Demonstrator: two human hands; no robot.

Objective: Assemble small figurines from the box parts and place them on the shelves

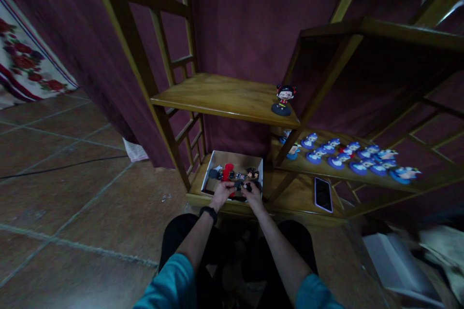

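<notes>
My left hand [223,194] and my right hand [253,196] are close together over the front of a white cardboard box [209,181]. Between their fingertips is a small dark figurine [239,185], gripped from both sides; its details are too small to make out. In the box lie several more figurines, some with black hair, and a bright red piece [227,171]. A black-haired figurine [284,99] with red hair ties stands upright on a round dark base, at the right end of the shelf board above the box.
The wooden shelf [217,99] overhangs the box. On the right-hand shelf stand several blue-and-white figurines [339,160] in rows. A phone [323,195] lies on the lower board. Slanting wooden posts divide the unit, and a white box [397,263] sits on the floor at right.
</notes>
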